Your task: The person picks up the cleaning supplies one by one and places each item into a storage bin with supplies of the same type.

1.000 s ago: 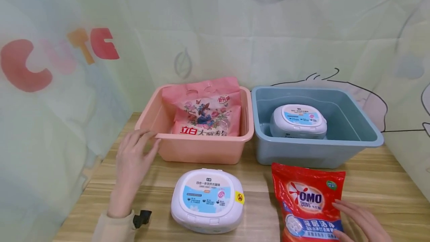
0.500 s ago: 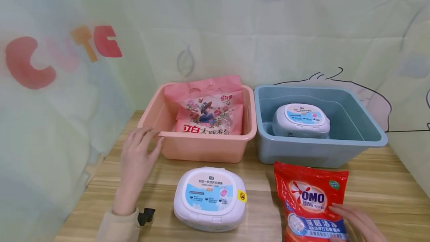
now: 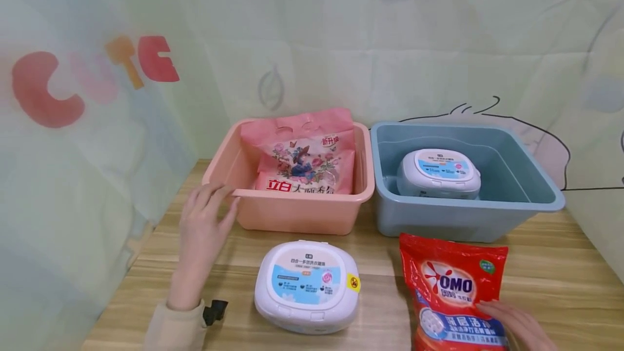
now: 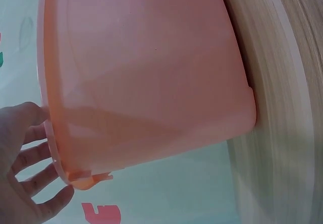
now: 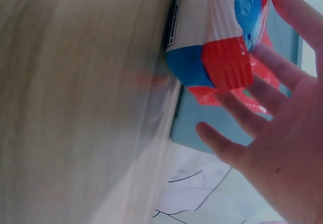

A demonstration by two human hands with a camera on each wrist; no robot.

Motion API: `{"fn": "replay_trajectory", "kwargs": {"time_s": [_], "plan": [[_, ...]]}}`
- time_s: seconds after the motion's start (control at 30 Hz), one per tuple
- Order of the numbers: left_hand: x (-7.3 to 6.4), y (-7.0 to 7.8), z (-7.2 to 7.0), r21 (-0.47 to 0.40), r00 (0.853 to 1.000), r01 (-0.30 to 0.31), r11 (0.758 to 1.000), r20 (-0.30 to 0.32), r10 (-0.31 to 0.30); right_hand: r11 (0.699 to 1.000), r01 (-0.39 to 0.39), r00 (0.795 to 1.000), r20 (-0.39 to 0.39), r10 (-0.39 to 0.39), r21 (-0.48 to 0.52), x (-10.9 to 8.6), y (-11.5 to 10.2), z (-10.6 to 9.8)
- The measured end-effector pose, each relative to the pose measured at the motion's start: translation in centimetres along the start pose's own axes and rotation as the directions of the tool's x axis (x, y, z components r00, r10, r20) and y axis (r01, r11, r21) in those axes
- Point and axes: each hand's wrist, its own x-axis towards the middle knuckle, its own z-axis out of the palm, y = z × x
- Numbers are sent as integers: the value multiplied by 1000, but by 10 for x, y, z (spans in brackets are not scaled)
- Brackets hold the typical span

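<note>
In the head view my left hand (image 3: 207, 232) rests its fingertips on the front left corner of a pink plastic basin (image 3: 297, 215). The left wrist view shows its fingers spread along the basin's rim. A pink bag of washing powder (image 3: 304, 158) leans inside that basin. My right hand (image 3: 517, 324) lies at the right side of a red OMO washing powder bag (image 3: 455, 291); in the right wrist view its fingers are spread, some touching the bag's edge. Between the hands a white laundry pod box (image 3: 307, 288) sits on the table.
Beside the pink basin stands a blue basin (image 3: 468, 215), with a similar white pod box (image 3: 439, 173) inside. A patterned cloth (image 3: 322, 47) hangs behind and at the sides of the wooden table (image 3: 380, 291). A black clip (image 3: 214, 312) is at the left wrist.
The head view has shifted slightly, so everything appears a little to the right. The right hand has come slightly closer over the red bag's side; the left stays at the rim.
</note>
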Motion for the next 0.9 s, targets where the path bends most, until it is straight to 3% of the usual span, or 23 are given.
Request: {"fn": "replay_trajectory", "kwargs": {"time_s": [0.4,0.67,0.9], "plan": [[0,1,1,10,999,21,1000,31,-22,998,24,999,-20,-26,-55,4,3,4],[0,1,2,-21,1000,-11,1000,-27,10,994,56,998,-27,-58,-90,5,9,8],[1,2,2,-20,1000,-4,1000,-24,4,992,40,999,-32,-44,-119,5,7,9]]}}
